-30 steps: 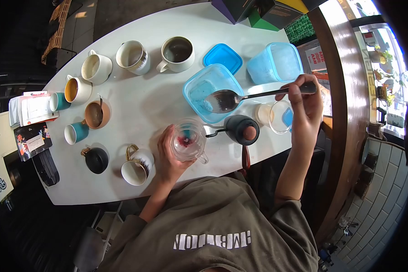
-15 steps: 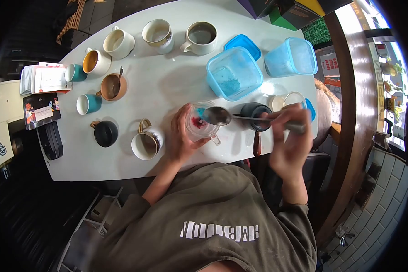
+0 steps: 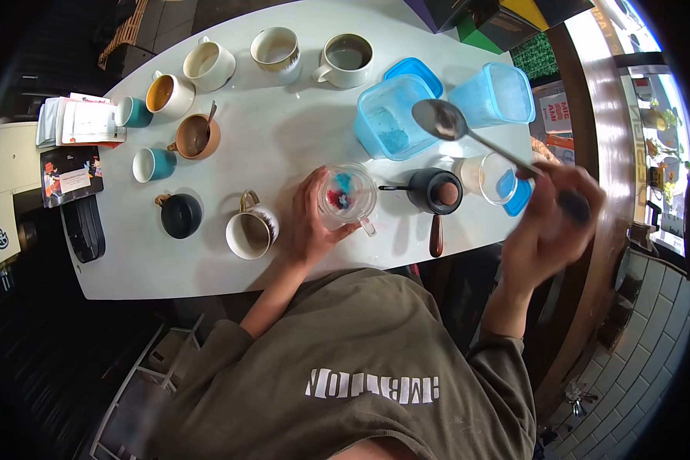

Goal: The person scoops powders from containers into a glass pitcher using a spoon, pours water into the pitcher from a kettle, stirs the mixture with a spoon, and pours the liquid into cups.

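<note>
My left hand (image 3: 312,222) is wrapped round the left side of a clear glass mug (image 3: 369,201) standing on the table. Blue and red material lies inside the mug, and its handle points down to the right. My right hand (image 3: 548,234) is closed round the handle of a metal spoon (image 3: 440,120), held up over the table's right side. The spoon's bowl appears in front of an open blue plastic container (image 3: 369,130), which has blue powder at its bottom. Between the mug and my right hand stands a small black pot (image 3: 419,193) with a round brown thing at its opening.
Several cups and mugs line the left and back, including a white-and-gold mug (image 3: 249,238) beside my left hand. A second blue container (image 3: 498,92), a blue lid (image 3: 415,74) and a clear glass vessel (image 3: 483,178) stand right. Papers (image 3: 92,123) lie at the left edge.
My right hand has moved right with the spoon, whose bowl has gone from over the glass mug to up near the blue container. More blue shows in the mug. My left hand keeps its hold.
</note>
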`<state>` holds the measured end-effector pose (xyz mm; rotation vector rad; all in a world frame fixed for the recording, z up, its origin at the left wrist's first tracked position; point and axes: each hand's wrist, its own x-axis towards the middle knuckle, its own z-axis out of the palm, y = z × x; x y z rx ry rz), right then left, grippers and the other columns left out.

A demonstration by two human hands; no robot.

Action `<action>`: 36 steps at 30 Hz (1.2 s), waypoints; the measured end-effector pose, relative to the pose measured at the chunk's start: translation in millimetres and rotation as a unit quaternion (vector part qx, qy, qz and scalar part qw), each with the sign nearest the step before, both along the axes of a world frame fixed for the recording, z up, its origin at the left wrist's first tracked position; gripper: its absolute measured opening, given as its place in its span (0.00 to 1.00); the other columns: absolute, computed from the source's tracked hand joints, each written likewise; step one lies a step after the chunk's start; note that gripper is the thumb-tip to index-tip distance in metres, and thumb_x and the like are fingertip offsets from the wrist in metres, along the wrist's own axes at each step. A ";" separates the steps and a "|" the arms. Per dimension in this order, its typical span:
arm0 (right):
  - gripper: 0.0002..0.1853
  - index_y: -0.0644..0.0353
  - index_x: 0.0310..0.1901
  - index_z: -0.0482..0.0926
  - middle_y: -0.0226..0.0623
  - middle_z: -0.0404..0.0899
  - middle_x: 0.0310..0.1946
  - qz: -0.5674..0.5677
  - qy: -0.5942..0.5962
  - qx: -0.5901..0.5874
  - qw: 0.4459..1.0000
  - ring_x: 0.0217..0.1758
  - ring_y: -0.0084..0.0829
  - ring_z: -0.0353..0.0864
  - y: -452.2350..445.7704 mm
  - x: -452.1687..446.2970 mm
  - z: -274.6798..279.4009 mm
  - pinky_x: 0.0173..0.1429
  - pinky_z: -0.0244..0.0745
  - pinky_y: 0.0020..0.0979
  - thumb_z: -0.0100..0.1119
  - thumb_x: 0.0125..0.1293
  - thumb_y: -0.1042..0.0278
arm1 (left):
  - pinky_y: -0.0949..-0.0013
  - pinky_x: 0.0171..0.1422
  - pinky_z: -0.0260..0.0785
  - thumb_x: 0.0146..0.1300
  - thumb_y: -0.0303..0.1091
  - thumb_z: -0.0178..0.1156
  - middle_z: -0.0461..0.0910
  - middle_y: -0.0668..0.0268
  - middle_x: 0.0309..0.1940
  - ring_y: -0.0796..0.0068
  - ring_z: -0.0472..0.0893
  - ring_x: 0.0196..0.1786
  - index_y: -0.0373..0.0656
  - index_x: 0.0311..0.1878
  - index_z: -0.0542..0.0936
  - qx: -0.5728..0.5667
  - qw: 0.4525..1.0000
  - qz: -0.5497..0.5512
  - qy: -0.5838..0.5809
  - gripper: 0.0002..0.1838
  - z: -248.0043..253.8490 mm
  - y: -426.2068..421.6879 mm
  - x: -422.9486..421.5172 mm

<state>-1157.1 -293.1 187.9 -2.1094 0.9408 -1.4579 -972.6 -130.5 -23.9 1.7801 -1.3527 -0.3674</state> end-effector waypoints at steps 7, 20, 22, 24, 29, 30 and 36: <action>0.09 0.63 0.45 0.73 0.37 0.82 0.34 0.052 0.111 0.153 0.981 0.35 0.35 0.83 -27.3 28.8 -57.4 0.43 0.74 0.33 0.64 0.68 0.76 | 0.48 0.76 0.59 0.46 0.66 0.77 0.67 0.50 0.70 0.47 0.66 0.72 0.36 0.76 0.57 0.005 0.999 -0.001 -0.035 0.63 10.8 -4.8 -3.0; 0.20 0.66 0.54 0.74 0.41 0.74 0.42 0.047 0.199 0.129 0.970 0.43 0.37 0.74 -14.3 6.1 -32.0 0.48 0.70 0.36 0.69 0.65 0.67 | 0.50 0.74 0.63 0.47 0.67 0.75 0.69 0.49 0.69 0.48 0.70 0.70 0.35 0.73 0.63 -0.026 0.999 -0.030 -0.037 0.59 5.5 -10.7 5.9; 0.14 0.67 0.48 0.76 0.41 0.75 0.37 -0.011 0.195 0.149 0.969 0.39 0.35 0.74 0.5 -17.4 -24.9 0.46 0.70 0.34 0.66 0.68 0.67 | 0.51 0.73 0.65 0.47 0.67 0.75 0.70 0.49 0.68 0.48 0.71 0.69 0.35 0.72 0.63 -0.031 0.998 -0.033 -0.034 0.59 4.2 -8.0 6.4; 0.12 0.68 0.45 0.77 0.40 0.75 0.31 -0.056 0.212 0.227 0.949 0.34 0.32 0.74 16.6 -45.6 -27.4 0.42 0.70 0.32 0.61 0.73 0.66 | 0.51 0.72 0.67 0.47 0.68 0.75 0.70 0.49 0.68 0.49 0.72 0.69 0.35 0.72 0.64 -0.038 0.998 -0.035 -0.031 0.59 5.4 -3.7 6.6; 0.21 0.68 0.49 0.79 0.37 0.81 0.31 -0.002 0.107 0.551 0.828 0.33 0.24 0.76 54.7 -84.2 -116.4 0.39 0.71 0.28 0.48 0.81 0.54 | 0.49 0.74 0.65 0.47 0.52 0.79 0.69 0.50 0.68 0.47 0.70 0.69 0.37 0.72 0.62 -0.071 0.995 -0.061 0.019 0.54 10.4 4.1 1.2; 0.23 0.67 0.53 0.78 0.37 0.81 0.35 0.024 0.078 0.611 0.787 0.33 0.25 0.77 61.1 -88.5 -137.6 0.39 0.72 0.28 0.45 0.82 0.51 | 0.49 0.74 0.65 0.47 0.52 0.79 0.69 0.50 0.68 0.47 0.70 0.69 0.37 0.72 0.62 -0.070 0.995 -0.062 0.017 0.54 10.7 4.8 -1.1; 0.18 0.60 0.47 0.74 0.30 0.72 0.25 0.166 -0.295 0.699 0.629 0.22 0.23 0.69 69.5 -64.1 -167.2 0.26 0.62 0.25 0.43 0.81 0.53 | 0.50 0.72 0.66 0.45 0.50 0.80 0.69 0.50 0.67 0.48 0.69 0.69 0.38 0.72 0.63 -0.053 0.997 -0.048 0.041 0.54 17.4 9.7 -12.8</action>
